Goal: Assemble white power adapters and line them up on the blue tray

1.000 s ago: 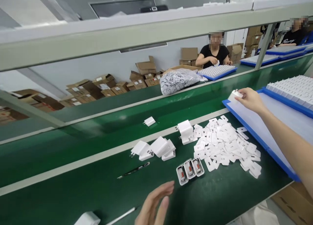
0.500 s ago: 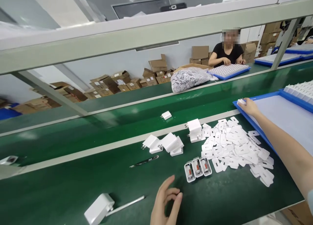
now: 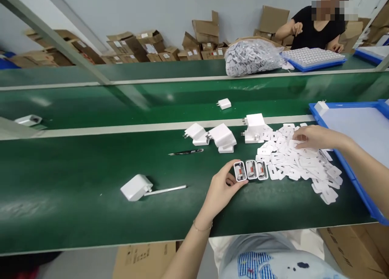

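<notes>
Far to the left, on the moving green belt, sits one small open white case, all by itself. Closer in, on the green table, lies a white charger with a thin white stick right beside it. A black pair of tweezers lies a little farther back. Next comes a small heap of closed white chargers, and one more closed charger sits alone on the belt. The left hand reaches to a row of three open cases that show red and metal parts inside. Its thumb and fingers are close together and pinch the leftmost case of the row. To the right is a big pile of flat white covers. The right hand lies on top of this pile with its fingers curled down among the covers; I cannot tell if it has one in its grip. Farthest right is a blue tray with just one white piece in its back corner, so it looks almost bare. I think the work is at an early point: three cases wait open, many covers are left, and only a few chargers look done. Across the belt, another person in black works at a different tray, next to a clear bag of white parts.
</notes>
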Motion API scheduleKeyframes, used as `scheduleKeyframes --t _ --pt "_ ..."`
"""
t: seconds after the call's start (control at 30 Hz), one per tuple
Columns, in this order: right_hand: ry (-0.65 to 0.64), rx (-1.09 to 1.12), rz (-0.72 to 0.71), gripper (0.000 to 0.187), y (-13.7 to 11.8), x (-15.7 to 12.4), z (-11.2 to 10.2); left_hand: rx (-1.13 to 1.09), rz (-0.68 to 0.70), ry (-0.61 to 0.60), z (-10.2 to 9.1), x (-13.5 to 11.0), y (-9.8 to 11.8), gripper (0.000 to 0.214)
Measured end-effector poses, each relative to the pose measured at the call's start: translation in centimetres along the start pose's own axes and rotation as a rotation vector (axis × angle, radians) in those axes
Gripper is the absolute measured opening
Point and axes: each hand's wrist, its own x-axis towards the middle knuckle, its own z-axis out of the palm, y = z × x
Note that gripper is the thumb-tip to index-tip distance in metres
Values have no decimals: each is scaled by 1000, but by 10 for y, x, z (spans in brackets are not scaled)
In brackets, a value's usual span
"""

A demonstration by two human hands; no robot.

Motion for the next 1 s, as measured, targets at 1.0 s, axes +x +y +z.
scheduleKeyframes --t 1.0 --pt "175 668 -1124 41 -112 -50 33 -783 169 -379 39 -40 30 60"
